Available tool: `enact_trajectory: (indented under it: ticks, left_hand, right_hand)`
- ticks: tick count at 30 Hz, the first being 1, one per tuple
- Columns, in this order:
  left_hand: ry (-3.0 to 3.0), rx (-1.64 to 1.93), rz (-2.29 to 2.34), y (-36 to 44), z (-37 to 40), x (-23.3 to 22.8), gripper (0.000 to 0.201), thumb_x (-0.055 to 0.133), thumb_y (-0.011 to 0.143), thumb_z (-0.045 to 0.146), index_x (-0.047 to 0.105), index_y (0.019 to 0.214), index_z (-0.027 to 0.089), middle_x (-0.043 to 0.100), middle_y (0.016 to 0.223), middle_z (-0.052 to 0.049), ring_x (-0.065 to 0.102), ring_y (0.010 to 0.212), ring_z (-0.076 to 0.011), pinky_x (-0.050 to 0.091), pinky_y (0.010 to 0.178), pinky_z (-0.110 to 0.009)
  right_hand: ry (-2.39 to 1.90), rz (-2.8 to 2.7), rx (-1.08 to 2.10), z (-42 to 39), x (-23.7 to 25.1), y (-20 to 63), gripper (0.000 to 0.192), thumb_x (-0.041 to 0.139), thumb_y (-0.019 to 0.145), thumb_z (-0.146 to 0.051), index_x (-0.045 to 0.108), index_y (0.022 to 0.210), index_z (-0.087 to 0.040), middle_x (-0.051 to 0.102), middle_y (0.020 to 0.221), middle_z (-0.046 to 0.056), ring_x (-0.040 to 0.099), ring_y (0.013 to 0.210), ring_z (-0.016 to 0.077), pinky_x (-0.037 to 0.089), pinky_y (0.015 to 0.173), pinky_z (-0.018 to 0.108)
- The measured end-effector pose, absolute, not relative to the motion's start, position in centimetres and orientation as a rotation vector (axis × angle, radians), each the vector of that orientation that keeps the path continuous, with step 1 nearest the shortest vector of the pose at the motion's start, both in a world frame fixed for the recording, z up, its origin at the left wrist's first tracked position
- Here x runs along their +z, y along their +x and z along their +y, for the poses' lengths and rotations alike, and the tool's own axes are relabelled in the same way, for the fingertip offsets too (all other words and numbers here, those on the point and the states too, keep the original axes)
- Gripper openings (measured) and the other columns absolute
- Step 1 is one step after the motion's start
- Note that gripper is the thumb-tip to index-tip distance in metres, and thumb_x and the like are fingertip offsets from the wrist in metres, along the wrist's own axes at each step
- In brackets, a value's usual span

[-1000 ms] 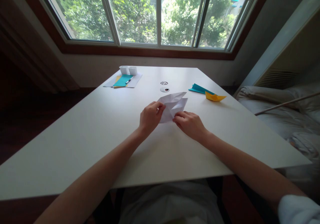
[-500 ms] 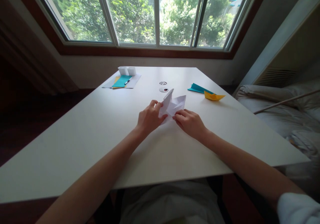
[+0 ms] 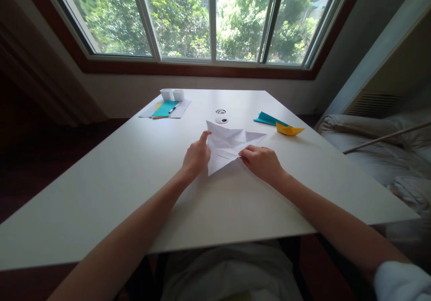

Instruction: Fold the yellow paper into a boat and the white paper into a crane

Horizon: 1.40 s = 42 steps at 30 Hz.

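A creased sheet of white paper [image 3: 225, 145], partly unfolded, is between my two hands above the middle of the white table [image 3: 215, 211]. My left hand [image 3: 197, 155] grips its left edge, index finger stretched up along the side and thumb hidden behind the paper. My right hand [image 3: 261, 159] is closed in a pinch on the lower right edge. Fold lines cross the sheet, and its corners point up left, right and down.
At the right lie a teal folded paper [image 3: 269, 119] and a yellow paper boat [image 3: 289, 129]. Two round discs [image 3: 221, 120] are set beyond the sheet. Back left hold coloured papers [image 3: 164, 108], a pen [image 3: 174, 108] and small white containers [image 3: 172, 95]. A sofa [image 3: 363, 144] borders the right.
The white paper has opened out from a compact folded shape into a wider, flatter sheet. My left hand has shifted slightly left, and my right hand slightly right.
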<state>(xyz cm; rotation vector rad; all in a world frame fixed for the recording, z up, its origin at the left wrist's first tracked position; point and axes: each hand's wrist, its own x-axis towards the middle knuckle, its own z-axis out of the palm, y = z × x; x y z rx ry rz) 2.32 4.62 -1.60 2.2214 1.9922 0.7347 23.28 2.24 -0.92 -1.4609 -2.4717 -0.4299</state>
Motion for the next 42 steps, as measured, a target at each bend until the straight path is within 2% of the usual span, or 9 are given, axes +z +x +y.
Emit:
enact_trajectory:
  ticks: [7,13,18,21,25,28,31,36,42]
  left_hand:
    - [2.172,0.272,2.123,1.7,4.9,-2.0,0.037,0.037,0.083,0.024,0.061,0.112,0.024,0.059,0.111,-0.012,0.056,0.102,-0.0298,0.048,0.077,-0.041]
    - [2.564,0.135,1.991,1.8,4.1,-1.2,0.035,0.047,0.08,0.045,0.066,0.093,0.018,0.054,0.111,-0.015,0.046,0.11,-0.0331,0.041,0.088,-0.048]
    - [2.716,0.038,1.417,1.9,3.8,-1.2,0.044,0.046,0.082,0.048,0.051,0.119,0.024,0.052,0.122,-0.009,0.046,0.114,-0.0259,0.024,0.104,-0.051]
    - [2.646,-0.005,1.316,1.8,3.7,-1.4,0.075,0.048,0.073,0.067,0.04,0.133,0.022,0.042,0.135,-0.012,0.039,0.123,-0.0288,0.029,0.102,-0.044]
    - [2.495,-0.158,1.433,1.4,3.9,-1.5,0.098,0.048,0.06,0.079,0.025,0.141,0.03,0.019,0.15,-0.013,0.017,0.136,-0.0361,0.014,0.105,-0.057]
    - [2.397,-0.206,1.498,1.3,4.1,-1.7,0.104,0.051,0.054,0.081,0.017,0.142,0.037,0.007,0.152,-0.011,0.005,0.137,-0.0398,0.004,0.102,-0.064]
    - [2.337,-0.189,1.555,1.3,4.1,-1.8,0.107,0.054,0.049,0.082,0.02,0.141,0.04,0.006,0.152,-0.011,0.002,0.136,-0.0428,0.004,0.101,-0.065]
    - [2.342,-0.175,1.594,1.1,4.2,-1.5,0.107,0.057,0.044,0.082,0.028,0.138,0.04,0.013,0.151,-0.011,0.009,0.135,-0.0449,0.007,0.102,-0.063]
    - [2.276,-0.282,1.658,-2.0,5.3,-0.4,0.105,0.061,0.043,0.079,0.028,0.137,0.045,0.013,0.152,-0.009,0.005,0.136,-0.0432,0.011,0.101,-0.064]
  right_hand:
    - [-1.563,-2.581,-0.258,2.5,-0.9,23.9,0.026,0.042,0.089,-0.03,0.066,0.084,-0.023,0.068,0.09,0.003,0.061,0.073,0.0177,0.033,0.053,0.025]
    - [-1.266,-2.71,0.144,2.9,0.0,24.4,0.039,0.04,0.09,-0.038,0.068,0.073,-0.019,0.068,0.075,0.007,0.056,0.086,0.0212,0.041,0.072,0.029]
    - [-1.088,-2.733,0.52,3.5,-0.4,24.6,0.027,0.042,0.09,-0.026,0.068,0.091,-0.021,0.067,0.08,0.006,0.056,0.091,0.0189,0.044,0.076,0.028]
    - [-1.048,-2.749,0.447,3.8,-1.5,24.7,0.022,0.05,0.085,-0.025,0.064,0.101,-0.021,0.063,0.104,0.008,0.052,0.106,0.0215,0.041,0.089,0.034]
    - [-1.22,-2.755,0.441,4.5,-2.9,25.2,0.062,0.048,0.083,-0.053,0.039,0.136,-0.023,0.03,0.146,0.012,0.023,0.135,0.0286,0.023,0.107,0.046]
    - [-1.441,-2.774,0.456,5.5,-3.6,25.8,0.078,0.037,0.079,-0.069,0.016,0.144,-0.032,0.012,0.152,0.008,0.009,0.139,0.0328,0.011,0.108,0.055]
    - [-1.561,-2.761,0.42,6.2,-3.9,26.2,0.081,0.033,0.076,-0.074,0.012,0.144,-0.034,0.007,0.153,0.008,0.006,0.138,0.0345,0.009,0.106,0.06]
    - [-1.622,-2.656,0.279,7.3,-3.7,27.6,0.074,0.035,0.079,-0.07,0.027,0.141,-0.031,0.02,0.15,0.01,0.016,0.136,0.0363,0.014,0.104,0.061]
    - [-1.67,-2.031,-0.295,11.3,-3.4,33.6,0.048,0.046,0.084,-0.042,0.048,0.126,-0.017,0.033,0.142,0.016,0.033,0.127,0.0304,0.027,0.103,0.046]
